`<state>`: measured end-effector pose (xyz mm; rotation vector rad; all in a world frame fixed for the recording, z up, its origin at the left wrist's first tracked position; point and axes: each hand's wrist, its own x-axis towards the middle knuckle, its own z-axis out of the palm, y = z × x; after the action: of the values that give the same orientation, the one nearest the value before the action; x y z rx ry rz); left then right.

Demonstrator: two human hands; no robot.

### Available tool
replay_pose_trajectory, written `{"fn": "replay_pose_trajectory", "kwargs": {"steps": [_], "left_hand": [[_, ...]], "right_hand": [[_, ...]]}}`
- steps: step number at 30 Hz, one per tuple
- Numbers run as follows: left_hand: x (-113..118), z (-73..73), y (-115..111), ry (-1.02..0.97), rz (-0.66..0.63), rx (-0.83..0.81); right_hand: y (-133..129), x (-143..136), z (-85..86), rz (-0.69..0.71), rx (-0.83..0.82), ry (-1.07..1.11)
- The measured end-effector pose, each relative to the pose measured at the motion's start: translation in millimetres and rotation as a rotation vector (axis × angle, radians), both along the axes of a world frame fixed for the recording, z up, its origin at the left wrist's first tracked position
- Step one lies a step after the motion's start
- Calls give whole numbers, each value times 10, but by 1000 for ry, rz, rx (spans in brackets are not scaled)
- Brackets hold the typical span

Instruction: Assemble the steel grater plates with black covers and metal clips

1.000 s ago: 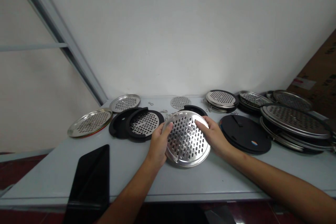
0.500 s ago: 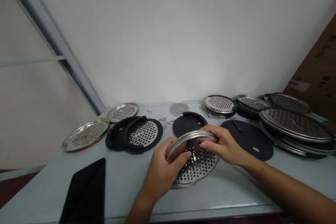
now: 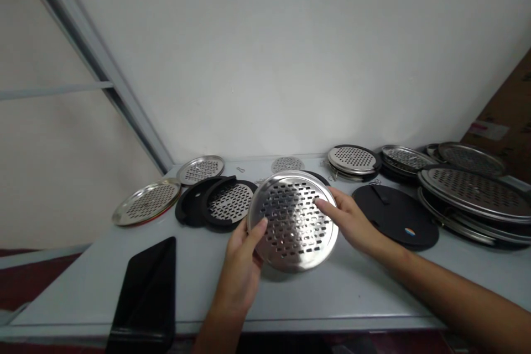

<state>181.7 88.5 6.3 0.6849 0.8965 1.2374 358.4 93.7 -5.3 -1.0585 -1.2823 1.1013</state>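
A round, shiny perforated metal plate with rows of slots, like a grater disc, is held tilted up above the table's front half. My left hand grips its left edge, thumb on the face and fingers behind. On the upper right rim, my right hand pinches the plate, with its thumb across the slots and the other fingers hidden behind. Whether a second plate lies behind it I cannot tell. Just behind it to the left lies a black ring holder with a perforated disc in it.
On the right are a black round board and a stack of perforated metal plates. A smaller stack stands by the wall. More slotted plates lie at left. A black tablet-like slab rests at the front left.
Both hands have turned the plate so that its slotted face now faces me. Before, it was tipped with its rim toward me. The view has shifted slightly.
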Motion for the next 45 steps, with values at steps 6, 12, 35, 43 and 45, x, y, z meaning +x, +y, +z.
{"fn": "replay_pose_trajectory", "kwargs": {"steps": [6, 12, 35, 43, 45], "left_hand": [[-145, 4, -2, 162, -45, -43], [-185, -111, -177, 110, 80, -232], [-158, -153, -11, 140, 147, -149], [120, -120, -52, 29, 177, -145], [190, -130, -97, 12, 196, -140]], "right_hand": [[-40, -40, 41, 179, -119, -80], [-99, -151, -48, 305, -145, -39], [267, 273, -140, -229, 113, -1197], [269, 229, -264, -274, 235, -898], [262, 228, -258, -267, 285, -798]]}}
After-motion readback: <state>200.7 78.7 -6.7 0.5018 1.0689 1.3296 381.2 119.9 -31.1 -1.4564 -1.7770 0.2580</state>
